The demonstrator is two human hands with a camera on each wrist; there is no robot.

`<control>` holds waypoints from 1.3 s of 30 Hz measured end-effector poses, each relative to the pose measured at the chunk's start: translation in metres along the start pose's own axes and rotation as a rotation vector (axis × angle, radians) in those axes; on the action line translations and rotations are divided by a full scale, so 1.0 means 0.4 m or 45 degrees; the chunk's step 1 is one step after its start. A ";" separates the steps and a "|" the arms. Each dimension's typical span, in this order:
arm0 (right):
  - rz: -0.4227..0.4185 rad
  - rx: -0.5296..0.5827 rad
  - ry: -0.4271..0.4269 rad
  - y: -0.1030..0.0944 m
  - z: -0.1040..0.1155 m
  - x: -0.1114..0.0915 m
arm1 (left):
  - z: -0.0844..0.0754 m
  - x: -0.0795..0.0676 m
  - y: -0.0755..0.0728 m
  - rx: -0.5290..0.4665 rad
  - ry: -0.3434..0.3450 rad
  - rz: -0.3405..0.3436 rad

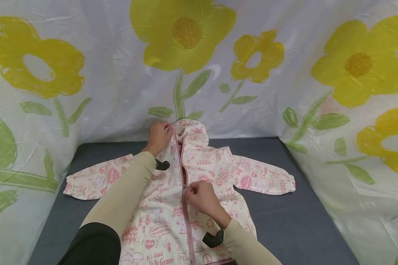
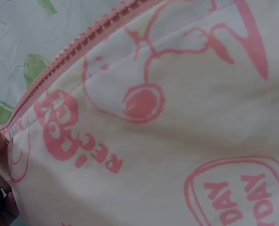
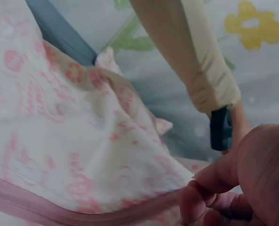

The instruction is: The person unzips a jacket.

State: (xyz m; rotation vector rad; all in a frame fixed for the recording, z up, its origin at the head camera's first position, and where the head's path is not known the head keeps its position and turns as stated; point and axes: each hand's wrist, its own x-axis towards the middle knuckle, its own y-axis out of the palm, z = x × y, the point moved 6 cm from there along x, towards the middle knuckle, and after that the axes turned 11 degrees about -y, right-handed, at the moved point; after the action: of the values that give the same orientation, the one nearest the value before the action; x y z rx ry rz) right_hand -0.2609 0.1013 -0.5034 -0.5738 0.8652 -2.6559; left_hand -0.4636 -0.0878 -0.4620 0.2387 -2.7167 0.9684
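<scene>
A cream hooded jacket (image 1: 159,206) with pink prints lies front up, its sleeves spread to both sides. Its pink zipper (image 1: 188,230) is joined along the lower front and parted from mid-chest to the neck. Up by the collar, my left hand (image 1: 160,135) pinches the left front edge and holds it raised; the left wrist view shows the zipper teeth (image 2: 73,48) along that taut edge. At mid-chest my right hand (image 1: 203,197) pinches the zipper pull, mostly hidden behind the thumb and finger. The right wrist view has these fingertips (image 3: 192,202) at the zipper.
The jacket rests on a dark grey table (image 1: 278,224). White sheeting (image 1: 112,92) printed with yellow flowers hangs behind the table and along both sides. The jacket's hood (image 1: 195,129) reaches the table's back edge. A black wrist camera (image 1: 213,238) sits at each wrist.
</scene>
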 end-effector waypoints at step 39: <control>0.471 0.500 0.290 0.106 0.015 -0.301 | -0.042 0.080 -0.112 0.073 0.020 -0.261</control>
State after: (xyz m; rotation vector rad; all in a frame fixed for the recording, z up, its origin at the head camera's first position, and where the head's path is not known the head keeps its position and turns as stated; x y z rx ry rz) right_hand -0.1461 0.1116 -0.5586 -0.0119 0.4264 -2.4723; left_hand -0.4807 -0.1138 -0.4135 0.5068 -2.5897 0.9847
